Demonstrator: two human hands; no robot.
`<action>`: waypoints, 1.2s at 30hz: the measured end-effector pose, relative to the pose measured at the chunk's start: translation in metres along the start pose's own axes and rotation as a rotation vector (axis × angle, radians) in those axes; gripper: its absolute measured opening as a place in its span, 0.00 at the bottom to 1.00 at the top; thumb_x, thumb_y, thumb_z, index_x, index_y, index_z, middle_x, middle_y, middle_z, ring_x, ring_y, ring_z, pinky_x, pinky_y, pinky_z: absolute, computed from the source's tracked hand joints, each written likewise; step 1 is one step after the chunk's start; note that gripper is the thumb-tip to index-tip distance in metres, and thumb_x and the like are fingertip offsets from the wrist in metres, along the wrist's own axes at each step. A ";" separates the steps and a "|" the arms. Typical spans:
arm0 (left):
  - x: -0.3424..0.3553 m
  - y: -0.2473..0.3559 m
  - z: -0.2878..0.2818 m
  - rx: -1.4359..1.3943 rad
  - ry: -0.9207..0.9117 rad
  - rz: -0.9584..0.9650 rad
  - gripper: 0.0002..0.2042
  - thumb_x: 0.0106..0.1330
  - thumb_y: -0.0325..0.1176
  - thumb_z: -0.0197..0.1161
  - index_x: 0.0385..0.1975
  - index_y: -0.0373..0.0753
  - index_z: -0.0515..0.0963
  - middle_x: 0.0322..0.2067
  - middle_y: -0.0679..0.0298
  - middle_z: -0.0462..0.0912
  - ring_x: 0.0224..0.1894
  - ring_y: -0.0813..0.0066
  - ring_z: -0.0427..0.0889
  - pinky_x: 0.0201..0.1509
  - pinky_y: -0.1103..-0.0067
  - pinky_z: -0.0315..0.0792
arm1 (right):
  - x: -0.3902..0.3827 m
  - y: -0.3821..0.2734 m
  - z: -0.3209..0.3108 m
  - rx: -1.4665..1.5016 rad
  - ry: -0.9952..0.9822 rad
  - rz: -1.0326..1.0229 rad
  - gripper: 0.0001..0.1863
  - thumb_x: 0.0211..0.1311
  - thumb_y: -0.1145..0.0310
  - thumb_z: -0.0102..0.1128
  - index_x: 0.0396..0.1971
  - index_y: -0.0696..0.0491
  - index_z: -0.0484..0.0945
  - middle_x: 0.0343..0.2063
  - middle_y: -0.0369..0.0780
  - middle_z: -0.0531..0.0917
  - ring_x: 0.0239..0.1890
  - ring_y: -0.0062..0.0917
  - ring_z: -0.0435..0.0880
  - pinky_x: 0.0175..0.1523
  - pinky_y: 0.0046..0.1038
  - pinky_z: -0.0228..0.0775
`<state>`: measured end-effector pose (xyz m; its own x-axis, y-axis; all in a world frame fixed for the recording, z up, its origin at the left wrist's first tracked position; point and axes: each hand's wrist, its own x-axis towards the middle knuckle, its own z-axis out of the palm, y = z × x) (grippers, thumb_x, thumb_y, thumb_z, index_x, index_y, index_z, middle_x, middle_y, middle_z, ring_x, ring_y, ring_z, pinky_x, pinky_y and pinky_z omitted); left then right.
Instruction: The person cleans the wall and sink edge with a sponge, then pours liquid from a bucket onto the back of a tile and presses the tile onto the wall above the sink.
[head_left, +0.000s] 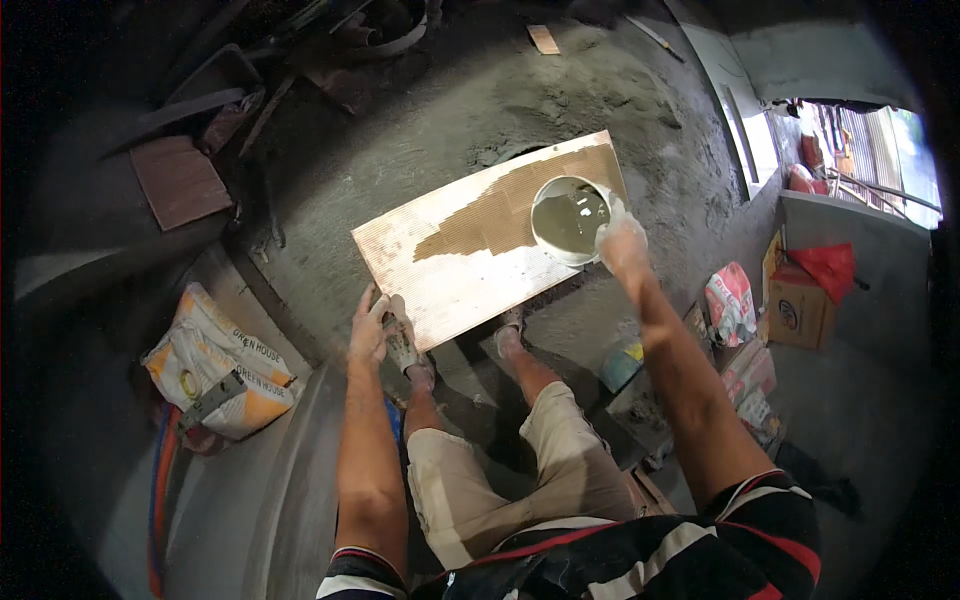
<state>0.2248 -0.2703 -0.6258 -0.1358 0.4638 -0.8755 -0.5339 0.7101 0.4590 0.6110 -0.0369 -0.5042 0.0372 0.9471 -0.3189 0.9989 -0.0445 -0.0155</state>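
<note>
A large rectangular tile (480, 295) lies ahead of me at a slant, its finely ribbed face up. A dark wet patch covers much of its upper right part; the rest is pale. My left hand (368, 328) grips the tile's near left edge, with some fingertips hidden behind it. Over the tile's right part, my right hand (622, 243) is closed on the rim of a round, pale bucket (537, 232). Grey, watery slurry (572, 222) stands in the bucket, which is slightly tilted.
Wet grey mortar (610, 95) covers the floor beyond the tile. White-and-yellow sacks (225, 365) lie at left, near a reddish square tile (180, 182). At right are a cardboard box (798, 310), a red-and-white bag (731, 303) and a low wall (850, 235).
</note>
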 end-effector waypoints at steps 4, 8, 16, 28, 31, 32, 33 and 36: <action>0.000 -0.002 -0.020 -0.055 -0.033 -0.016 0.32 0.74 0.39 0.56 0.77 0.44 0.54 0.52 0.65 0.77 0.48 0.71 0.74 0.55 0.64 0.69 | -0.015 -0.053 -0.003 -0.059 -0.128 -0.017 0.34 0.63 0.69 0.52 0.70 0.59 0.61 0.49 0.57 0.81 0.50 0.50 0.84 0.57 0.45 0.75; -0.001 0.001 -0.018 -0.117 -0.087 0.001 0.31 0.75 0.37 0.55 0.76 0.45 0.55 0.48 0.66 0.78 0.46 0.73 0.74 0.55 0.61 0.70 | -0.021 -0.085 -0.004 -0.090 -0.128 -0.008 0.34 0.60 0.70 0.55 0.69 0.56 0.63 0.48 0.55 0.83 0.50 0.50 0.83 0.57 0.46 0.74; 0.002 -0.001 -0.025 -0.130 -0.125 -0.021 0.30 0.75 0.37 0.55 0.75 0.42 0.57 0.58 0.62 0.76 0.52 0.71 0.75 0.59 0.55 0.69 | -0.032 -0.160 -0.018 -0.119 -0.175 -0.104 0.29 0.62 0.74 0.50 0.65 0.61 0.64 0.60 0.58 0.74 0.54 0.51 0.82 0.58 0.45 0.75; 0.004 -0.008 -0.030 -0.098 -0.145 -0.014 0.30 0.74 0.42 0.55 0.74 0.43 0.59 0.63 0.62 0.73 0.59 0.65 0.72 0.57 0.61 0.67 | -0.040 -0.248 -0.021 -0.055 -0.161 -0.256 0.24 0.62 0.73 0.52 0.58 0.63 0.68 0.52 0.57 0.78 0.53 0.49 0.83 0.55 0.43 0.78; 0.003 -0.005 -0.027 -0.092 -0.155 -0.025 0.29 0.75 0.43 0.54 0.74 0.44 0.59 0.63 0.65 0.73 0.58 0.68 0.72 0.56 0.63 0.68 | -0.038 -0.259 -0.015 -0.065 -0.229 -0.264 0.26 0.61 0.74 0.52 0.60 0.64 0.66 0.56 0.58 0.75 0.53 0.48 0.82 0.56 0.41 0.78; 0.003 -0.005 -0.027 -0.088 -0.153 -0.026 0.29 0.75 0.43 0.54 0.74 0.44 0.59 0.63 0.65 0.72 0.58 0.68 0.72 0.55 0.63 0.68 | -0.040 -0.261 -0.012 -0.066 -0.229 -0.264 0.26 0.61 0.74 0.52 0.60 0.64 0.66 0.56 0.58 0.75 0.53 0.48 0.82 0.56 0.41 0.78; 0.004 -0.005 -0.027 -0.089 -0.154 -0.027 0.29 0.75 0.43 0.54 0.74 0.44 0.59 0.63 0.65 0.72 0.58 0.68 0.72 0.55 0.63 0.68 | -0.042 -0.262 -0.009 -0.068 -0.195 -0.283 0.26 0.61 0.74 0.53 0.60 0.64 0.66 0.56 0.58 0.75 0.53 0.48 0.82 0.56 0.41 0.78; 0.003 -0.004 -0.027 -0.111 -0.157 -0.029 0.29 0.75 0.43 0.54 0.74 0.44 0.59 0.63 0.65 0.72 0.57 0.68 0.72 0.55 0.63 0.68 | -0.049 -0.262 -0.004 -0.070 -0.165 -0.326 0.26 0.61 0.74 0.53 0.60 0.64 0.66 0.56 0.58 0.74 0.54 0.49 0.81 0.55 0.42 0.78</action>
<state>0.2038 -0.2863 -0.6339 0.0085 0.5274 -0.8496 -0.6257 0.6655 0.4069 0.3478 -0.0702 -0.4808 -0.2826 0.8439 -0.4561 0.9573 0.2781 -0.0785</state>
